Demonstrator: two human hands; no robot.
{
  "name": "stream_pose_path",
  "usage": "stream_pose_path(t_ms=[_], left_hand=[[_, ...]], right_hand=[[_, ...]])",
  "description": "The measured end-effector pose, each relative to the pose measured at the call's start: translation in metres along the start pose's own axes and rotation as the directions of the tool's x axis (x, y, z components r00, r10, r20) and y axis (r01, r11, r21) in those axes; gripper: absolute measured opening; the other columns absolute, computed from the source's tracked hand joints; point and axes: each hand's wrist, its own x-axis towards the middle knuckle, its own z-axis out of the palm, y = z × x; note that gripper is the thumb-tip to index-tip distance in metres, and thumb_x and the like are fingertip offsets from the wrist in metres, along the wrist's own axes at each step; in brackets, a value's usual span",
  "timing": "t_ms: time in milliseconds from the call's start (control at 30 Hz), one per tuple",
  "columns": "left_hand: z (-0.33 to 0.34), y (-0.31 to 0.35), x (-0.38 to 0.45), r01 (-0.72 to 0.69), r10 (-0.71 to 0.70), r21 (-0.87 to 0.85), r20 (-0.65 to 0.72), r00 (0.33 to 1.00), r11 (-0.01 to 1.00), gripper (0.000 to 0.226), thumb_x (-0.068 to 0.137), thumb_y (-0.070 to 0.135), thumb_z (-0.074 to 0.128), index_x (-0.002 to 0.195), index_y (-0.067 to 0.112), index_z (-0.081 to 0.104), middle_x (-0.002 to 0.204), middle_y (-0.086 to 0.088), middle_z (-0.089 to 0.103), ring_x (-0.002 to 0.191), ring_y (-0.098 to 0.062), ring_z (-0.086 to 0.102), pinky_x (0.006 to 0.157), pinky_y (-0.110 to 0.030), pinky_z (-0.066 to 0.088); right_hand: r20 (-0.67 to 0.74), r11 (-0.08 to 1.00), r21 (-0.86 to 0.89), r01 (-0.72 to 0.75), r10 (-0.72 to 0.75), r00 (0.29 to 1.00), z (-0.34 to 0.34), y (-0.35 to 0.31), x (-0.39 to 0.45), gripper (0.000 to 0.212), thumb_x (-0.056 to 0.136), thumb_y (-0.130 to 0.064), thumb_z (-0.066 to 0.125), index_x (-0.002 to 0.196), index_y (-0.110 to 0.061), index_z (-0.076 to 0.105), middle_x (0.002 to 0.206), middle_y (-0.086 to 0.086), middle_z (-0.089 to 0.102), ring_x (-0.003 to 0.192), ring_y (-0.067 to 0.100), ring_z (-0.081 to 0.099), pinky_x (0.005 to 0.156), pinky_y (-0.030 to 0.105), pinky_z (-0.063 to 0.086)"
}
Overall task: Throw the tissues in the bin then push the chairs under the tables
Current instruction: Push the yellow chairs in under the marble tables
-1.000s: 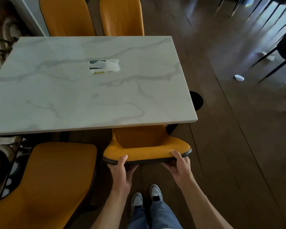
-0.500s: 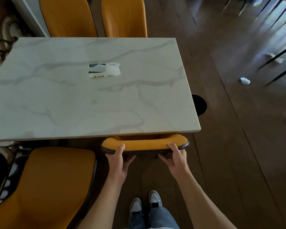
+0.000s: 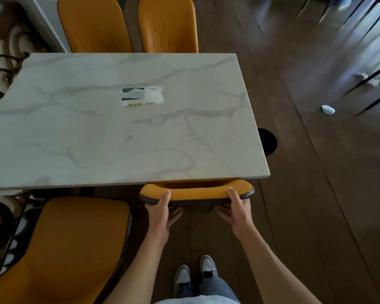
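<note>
Both hands grip the top edge of an orange chair's backrest [image 3: 195, 190], thumbs over the top and fingers wrapped behind it. The left hand [image 3: 160, 212] holds the backrest near its left end, the right hand [image 3: 237, 210] near its right end. This chair sits tucked under the near edge of the marble table [image 3: 97, 139], close to the table's right corner, with only the backrest showing past the tabletop.

Just to its left a second orange chair [image 3: 75, 244] stands pulled out from the table, its seat fully clear of the tabletop. Two more orange chairs [image 3: 127, 25] stand side by side at the far edge of the table.

A flat printed packet [image 3: 142, 96] lies near the middle of the tabletop. A round black thing [image 3: 269, 141] shows past the right edge of the table; what it is cannot be told.

On the dark wooden floor to the right a crumpled tissue [image 3: 327, 109] lies well away from the table, and more white scraps [image 3: 367, 79] lie farther off beside thin black chair legs [image 3: 369, 102]. The person's shoes [image 3: 195, 275] stand on the floor behind the held chair.
</note>
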Motion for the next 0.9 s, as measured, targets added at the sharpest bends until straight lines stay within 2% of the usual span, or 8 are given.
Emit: stream_pose_path(t_ms=[100,200,267,333,433,533,733,900], left_hand=[[-0.008,0.001,-0.003,-0.061,0.073,0.226,-0.046,0.996,0.972,0.090,0.084,0.040,0.074,0.153,0.026,0.018,0.132,-0.013,0.052,0.111,-0.034,0.062,0.093,-0.051,0.055],[-0.014,0.005,-0.013,-0.247,0.304,0.485,-0.041,0.952,0.839,0.109,0.083,0.047,0.072,0.157,0.020,-0.002,0.161,-0.013,0.024,0.140,-0.039,0.037,0.107,-0.045,0.040],[-0.024,0.008,-0.017,-0.413,0.505,0.667,0.065,0.861,0.620,0.112,0.081,0.056,0.069,0.158,0.016,-0.002,0.165,-0.013,0.013,0.148,-0.035,0.024,0.107,-0.033,0.031],[-0.038,0.010,-0.020,-0.481,0.616,0.790,0.173,0.769,0.379,0.110,0.080,0.065,0.064,0.158,0.016,0.004,0.165,-0.014,0.014,0.150,-0.032,0.019,0.110,-0.034,0.026],[-0.051,0.011,-0.031,-0.551,0.666,0.829,0.357,0.655,0.097,0.100,0.083,0.070,0.053,0.158,0.023,0.007,0.166,-0.009,0.011,0.152,-0.027,0.010,0.118,-0.045,0.022],[-0.059,0.013,-0.050,-0.584,0.674,0.798,0.515,0.530,-0.150,0.090,0.087,0.069,0.045,0.158,0.027,0.009,0.167,-0.006,0.004,0.154,-0.024,0.000,0.121,-0.043,0.010],[-0.078,0.013,-0.084,-0.587,0.681,0.784,0.544,0.490,-0.204,0.087,0.089,0.069,0.039,0.158,0.029,0.005,0.167,-0.002,-0.007,0.152,-0.018,-0.014,0.121,-0.042,-0.001],[-0.107,0.001,-0.117,-0.537,0.698,0.814,0.516,0.495,-0.221,0.085,0.090,0.073,0.031,0.158,0.033,-0.001,0.167,0.000,-0.009,0.152,-0.018,-0.015,0.121,-0.040,-0.005]], right_hand=[[-0.095,0.961,-0.239,0.137,-0.163,0.982,-0.001,0.002,-0.008,0.077,0.091,-0.042,0.063,0.151,-0.021,0.020,0.133,0.009,0.052,0.110,0.026,0.053,0.096,0.050,0.048],[-0.106,0.835,-0.489,0.251,-0.343,0.933,-0.005,0.006,-0.018,0.090,0.093,-0.046,0.059,0.158,-0.017,0.003,0.155,0.014,0.035,0.139,0.036,0.038,0.108,0.050,0.038],[-0.050,0.715,-0.627,0.309,-0.433,0.900,-0.008,0.008,-0.025,0.092,0.093,-0.047,0.058,0.157,-0.020,-0.002,0.166,0.010,0.011,0.151,0.033,0.017,0.116,0.056,0.029],[0.020,0.545,-0.768,0.337,-0.505,0.863,-0.010,0.011,-0.032,0.090,0.093,-0.049,0.056,0.157,-0.023,-0.002,0.167,0.010,0.003,0.152,0.034,0.012,0.115,0.060,0.027],[0.194,0.230,-0.883,0.409,-0.615,0.764,-0.012,0.016,-0.048,0.082,0.094,-0.050,0.051,0.157,-0.026,0.004,0.167,0.010,0.001,0.153,0.034,0.004,0.120,0.059,0.014],[0.376,-0.010,-0.868,0.496,-0.665,0.645,-0.014,0.015,-0.067,0.077,0.095,-0.052,0.046,0.156,-0.029,0.007,0.167,0.007,0.001,0.153,0.034,0.000,0.119,0.060,0.006],[0.458,-0.095,-0.823,0.559,-0.693,0.557,-0.019,0.021,-0.106,0.079,0.092,-0.059,0.037,0.157,-0.028,0.004,0.167,0.001,-0.002,0.153,0.029,-0.008,0.120,0.054,-0.004],[0.502,-0.082,-0.791,0.606,-0.652,0.568,-0.025,0.051,-0.132,0.083,0.090,-0.064,0.032,0.157,-0.029,-0.002,0.167,-0.001,-0.007,0.152,0.027,-0.013,0.121,0.055,-0.004]])
